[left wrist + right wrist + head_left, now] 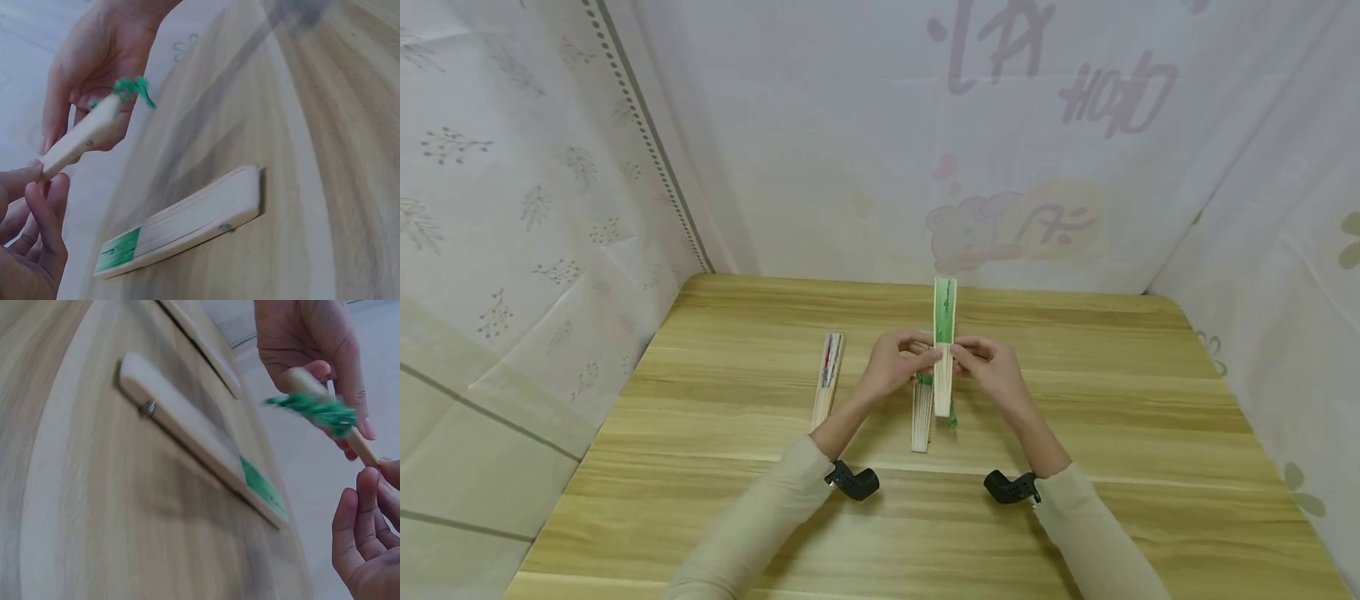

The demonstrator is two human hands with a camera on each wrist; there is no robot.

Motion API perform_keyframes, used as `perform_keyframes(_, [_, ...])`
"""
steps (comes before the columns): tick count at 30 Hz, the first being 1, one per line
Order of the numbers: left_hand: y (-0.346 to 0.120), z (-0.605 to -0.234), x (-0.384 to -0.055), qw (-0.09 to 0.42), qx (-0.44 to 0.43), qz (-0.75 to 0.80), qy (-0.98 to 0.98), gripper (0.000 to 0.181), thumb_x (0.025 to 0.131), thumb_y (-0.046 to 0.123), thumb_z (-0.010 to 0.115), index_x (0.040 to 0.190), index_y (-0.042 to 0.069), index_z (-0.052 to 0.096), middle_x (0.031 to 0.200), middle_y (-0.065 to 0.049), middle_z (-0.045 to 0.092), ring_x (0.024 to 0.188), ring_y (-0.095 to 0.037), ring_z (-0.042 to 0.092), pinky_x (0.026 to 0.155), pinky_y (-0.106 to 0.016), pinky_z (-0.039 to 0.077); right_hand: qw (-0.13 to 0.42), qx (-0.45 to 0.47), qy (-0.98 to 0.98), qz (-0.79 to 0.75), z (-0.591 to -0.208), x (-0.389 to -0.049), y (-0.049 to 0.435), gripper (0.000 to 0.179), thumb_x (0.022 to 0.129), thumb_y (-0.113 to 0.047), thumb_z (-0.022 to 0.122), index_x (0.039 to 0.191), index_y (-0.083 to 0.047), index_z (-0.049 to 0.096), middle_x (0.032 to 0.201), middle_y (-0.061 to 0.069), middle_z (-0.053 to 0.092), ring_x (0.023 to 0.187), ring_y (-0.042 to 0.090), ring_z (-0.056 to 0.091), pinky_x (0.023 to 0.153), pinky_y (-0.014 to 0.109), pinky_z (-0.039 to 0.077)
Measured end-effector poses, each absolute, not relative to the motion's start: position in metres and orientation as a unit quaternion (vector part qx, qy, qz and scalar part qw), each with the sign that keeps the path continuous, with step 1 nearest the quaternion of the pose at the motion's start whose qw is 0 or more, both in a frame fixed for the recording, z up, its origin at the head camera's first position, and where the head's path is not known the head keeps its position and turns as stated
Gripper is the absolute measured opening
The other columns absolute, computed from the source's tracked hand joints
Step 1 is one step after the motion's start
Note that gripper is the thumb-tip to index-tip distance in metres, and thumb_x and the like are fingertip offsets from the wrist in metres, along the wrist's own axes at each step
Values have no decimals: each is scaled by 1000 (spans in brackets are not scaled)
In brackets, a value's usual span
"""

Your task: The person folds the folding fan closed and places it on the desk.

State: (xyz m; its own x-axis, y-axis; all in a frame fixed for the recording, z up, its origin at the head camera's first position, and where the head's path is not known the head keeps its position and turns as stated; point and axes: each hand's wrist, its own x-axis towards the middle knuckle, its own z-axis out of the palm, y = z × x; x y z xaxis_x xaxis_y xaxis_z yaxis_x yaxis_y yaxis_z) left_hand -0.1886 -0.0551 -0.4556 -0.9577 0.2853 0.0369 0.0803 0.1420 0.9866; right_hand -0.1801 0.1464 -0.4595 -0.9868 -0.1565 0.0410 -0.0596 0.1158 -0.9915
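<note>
Above the table, my left hand [891,364] and right hand [997,372] pinch a folded hand fan [943,379] from its two sides. The fan is upright in the head view, with a green upper part and pale wooden ribs. A green tassel [322,414] hangs from its riveted end. Below it, a second folded fan [194,215] with a green band lies on the table, partly hidden by the held fan and left hand in the head view. A third folded fan [828,367], with a red and dark pattern, lies left of my left hand.
The wooden table [700,500] has rounded far corners. Patterned pale cloth [820,142] hangs behind it and at both sides. Black wrist-camera mounts [855,482] stick out inward from both sleeves.
</note>
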Motion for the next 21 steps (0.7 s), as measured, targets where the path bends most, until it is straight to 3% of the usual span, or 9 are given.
perform_keyframes(4, [-46, -460, -188, 77, 113, 653, 745, 26, 94, 15, 76, 112, -2, 69, 90, -11, 71, 80, -43, 70, 55, -36, 56, 34, -71, 759, -646, -463, -178, 156, 28, 101, -16, 68, 118, 6, 68, 104, 19, 70, 91, 41, 65, 85, 47, 57])
perform_keyframes(11, [-29, -467, -186, 87, 125, 659, 737, 26, 95, 12, 75, 112, -6, 67, 94, -13, 70, 83, -44, 71, 63, -47, 60, 36, -66, 780, -621, -469, -172, 174, 32, 100, -17, 69, 120, 8, 66, 107, 18, 70, 92, 40, 67, 85, 44, 57])
perform_keyframes(21, [6, -472, -176, 123, 102, 671, 724, 25, 93, 7, 76, 113, -6, 68, 97, -11, 70, 78, -33, 73, 63, -40, 61, 26, -59, 784, -618, -480, -158, 208, 32, 100, -13, 69, 118, 13, 65, 103, 22, 71, 83, 27, 70, 78, 39, 59])
